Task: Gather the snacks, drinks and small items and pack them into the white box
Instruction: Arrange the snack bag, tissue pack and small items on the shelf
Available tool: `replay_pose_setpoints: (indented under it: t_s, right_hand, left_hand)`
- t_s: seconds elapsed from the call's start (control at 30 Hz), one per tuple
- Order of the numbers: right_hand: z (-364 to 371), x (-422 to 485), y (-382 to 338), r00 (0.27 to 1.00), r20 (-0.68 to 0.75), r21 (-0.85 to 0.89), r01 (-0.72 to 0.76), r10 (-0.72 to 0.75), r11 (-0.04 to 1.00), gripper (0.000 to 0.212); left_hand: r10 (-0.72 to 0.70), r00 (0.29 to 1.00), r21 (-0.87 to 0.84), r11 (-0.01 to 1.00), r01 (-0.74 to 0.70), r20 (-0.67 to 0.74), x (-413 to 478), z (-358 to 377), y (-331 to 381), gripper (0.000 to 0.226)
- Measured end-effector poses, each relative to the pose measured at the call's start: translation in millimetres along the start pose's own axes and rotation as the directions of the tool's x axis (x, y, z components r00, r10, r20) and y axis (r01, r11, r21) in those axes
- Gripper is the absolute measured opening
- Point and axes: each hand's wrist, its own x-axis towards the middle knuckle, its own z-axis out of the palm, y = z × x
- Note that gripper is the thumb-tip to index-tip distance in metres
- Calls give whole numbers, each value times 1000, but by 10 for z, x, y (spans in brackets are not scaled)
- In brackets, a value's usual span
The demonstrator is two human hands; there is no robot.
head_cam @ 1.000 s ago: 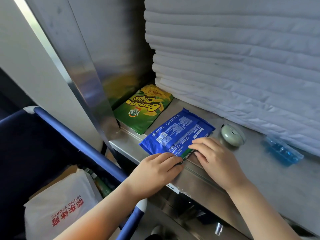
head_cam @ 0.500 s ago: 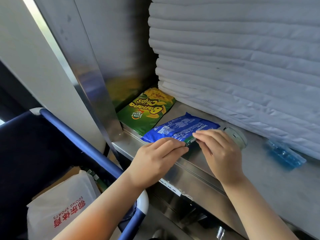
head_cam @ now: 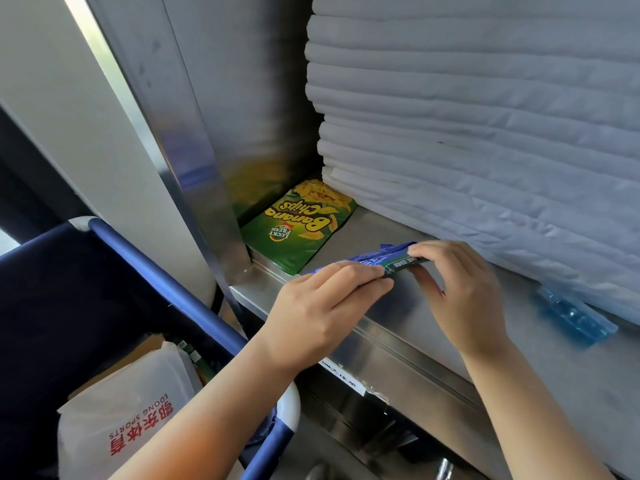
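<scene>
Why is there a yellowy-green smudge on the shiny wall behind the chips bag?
Head view: the steel wall mirrors the banana chips bag, blurred; head view also shows a bright glare stripe on the metal post, and straight edges bow from the wide lens.

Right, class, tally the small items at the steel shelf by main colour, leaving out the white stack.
Green: 1, the chips bag
Blue: 2, the packet pinched by the left hand and right hand, and the clear plastic piece
Total: 3

Bare left grip, bare right grip, both forearms uncovered
</scene>
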Motion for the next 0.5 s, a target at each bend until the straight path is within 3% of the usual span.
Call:
replay_pose_setpoints:
  t_s: [0.27,0.5]
  right_hand:
    - [-147,180,38,994,74,-15,84,-83,996,15]
    - [-260,359,49,983,183,79,4,-19,997,23]
  left_hand:
    - [72,996,138,987,-79,56,58,-91,-29,19]
    - [-44,997,102,994,36,69,74,-84,10,18]
